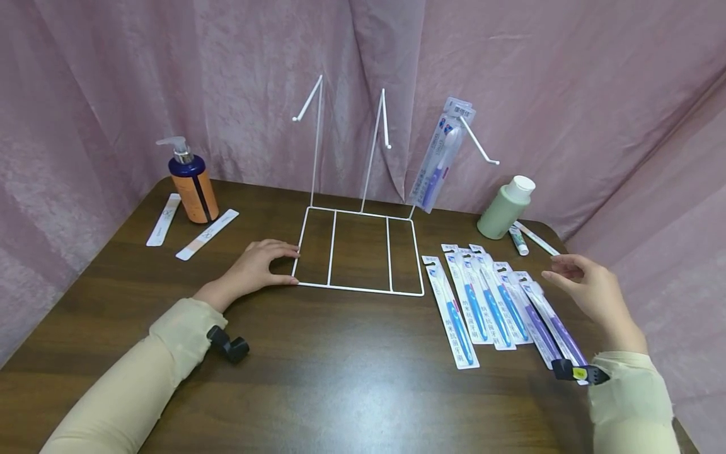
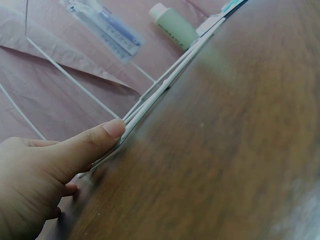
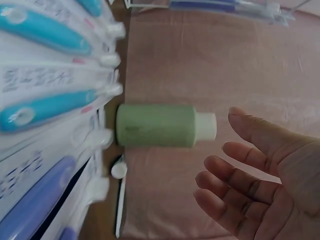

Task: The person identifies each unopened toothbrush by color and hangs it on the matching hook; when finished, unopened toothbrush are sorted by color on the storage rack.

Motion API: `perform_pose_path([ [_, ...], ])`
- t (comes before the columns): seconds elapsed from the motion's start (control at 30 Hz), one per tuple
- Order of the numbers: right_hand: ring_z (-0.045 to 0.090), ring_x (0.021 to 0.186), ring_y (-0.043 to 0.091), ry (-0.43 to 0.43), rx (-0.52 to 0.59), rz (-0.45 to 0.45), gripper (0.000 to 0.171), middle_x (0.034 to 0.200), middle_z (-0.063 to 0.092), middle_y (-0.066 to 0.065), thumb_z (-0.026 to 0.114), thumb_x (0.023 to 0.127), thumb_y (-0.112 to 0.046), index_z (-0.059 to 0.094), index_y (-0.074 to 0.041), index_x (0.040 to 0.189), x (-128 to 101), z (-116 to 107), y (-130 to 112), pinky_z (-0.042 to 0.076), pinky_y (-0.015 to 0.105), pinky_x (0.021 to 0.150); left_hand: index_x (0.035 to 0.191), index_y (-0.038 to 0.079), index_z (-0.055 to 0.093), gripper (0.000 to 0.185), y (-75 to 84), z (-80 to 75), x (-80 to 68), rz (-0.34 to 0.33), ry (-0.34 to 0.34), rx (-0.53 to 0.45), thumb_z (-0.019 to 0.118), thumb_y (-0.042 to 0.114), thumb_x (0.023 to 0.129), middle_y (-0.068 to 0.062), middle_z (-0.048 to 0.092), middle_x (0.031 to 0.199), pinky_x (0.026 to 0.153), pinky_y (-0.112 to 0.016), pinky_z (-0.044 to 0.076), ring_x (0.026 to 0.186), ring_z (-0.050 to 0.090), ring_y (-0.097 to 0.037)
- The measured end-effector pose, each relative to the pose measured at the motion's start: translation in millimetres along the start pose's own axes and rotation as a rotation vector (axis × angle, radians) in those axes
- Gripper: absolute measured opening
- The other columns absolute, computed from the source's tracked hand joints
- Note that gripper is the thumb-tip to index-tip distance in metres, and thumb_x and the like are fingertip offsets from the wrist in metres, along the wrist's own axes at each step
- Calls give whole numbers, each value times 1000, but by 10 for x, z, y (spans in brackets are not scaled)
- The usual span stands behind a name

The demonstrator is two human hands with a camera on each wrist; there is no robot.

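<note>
My left hand [image 1: 261,265] touches the front left corner of a white wire rack [image 1: 351,288], its thumb and fingertips spread along the wire. Three uprights with slanting hooks rise from the rack's back bar. On the right hook hang packaged toothbrushes [image 1: 439,157], purple handles showing. Over the right side of the table, my right hand [image 1: 590,287] has loosely bent fingers with nothing between them. It is above the far ends of several packaged toothbrushes [image 1: 490,302], blue and purple, fanned out on the table. Beyond the right wrist's fingers appears a green bottle [image 3: 157,125].
The same green bottle [image 1: 503,211] with a white cap stands at the back right, beside a small tube [image 1: 518,241] and a thin white strip [image 1: 535,238]. An orange pump bottle [image 1: 194,189] and two flat white packets [image 1: 207,234] occupy the back left. Pink curtain hangs behind.
</note>
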State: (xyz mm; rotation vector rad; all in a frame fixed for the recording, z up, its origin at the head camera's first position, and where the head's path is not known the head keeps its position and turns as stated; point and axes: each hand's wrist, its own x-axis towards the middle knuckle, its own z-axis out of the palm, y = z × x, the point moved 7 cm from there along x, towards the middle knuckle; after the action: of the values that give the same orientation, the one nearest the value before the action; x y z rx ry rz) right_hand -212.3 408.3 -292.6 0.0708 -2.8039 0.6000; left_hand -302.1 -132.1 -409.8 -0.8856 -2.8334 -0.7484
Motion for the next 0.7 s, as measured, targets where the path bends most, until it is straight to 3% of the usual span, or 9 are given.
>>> perform_pose_path([
  [0.27,43,70,-22,-30,-25,41,38,100,69,24,71,88,-26,64,1,113,-177,94,254,38,10,62,123,12,66,58,2,-1,1,-3,5,7,80,42,74,-7,59,136,105,-58,30,130,47,-34],
  [0.5,44,70,-17,-108,-86,75,41,95,71,20,71,88,-28,64,3,113,-293,265,492,39,21,62,123,12,65,58,2,3,1,-5,-2,5,80,41,75,-7,58,137,106,-59,29,130,46,-34],
  [0.57,53,72,-9,-135,-95,89,43,95,71,21,71,87,-28,63,4,114,-321,315,545,41,24,64,123,12,65,58,2,0,-1,-7,0,3,80,41,74,-8,58,137,106,-59,29,130,46,-34],
  [0.7,66,82,24,-191,-106,129,47,98,69,25,70,88,-31,61,5,117,-368,397,640,46,37,69,123,12,65,58,4,0,5,-6,5,1,80,41,74,-7,59,136,106,-59,29,130,47,-33],
])
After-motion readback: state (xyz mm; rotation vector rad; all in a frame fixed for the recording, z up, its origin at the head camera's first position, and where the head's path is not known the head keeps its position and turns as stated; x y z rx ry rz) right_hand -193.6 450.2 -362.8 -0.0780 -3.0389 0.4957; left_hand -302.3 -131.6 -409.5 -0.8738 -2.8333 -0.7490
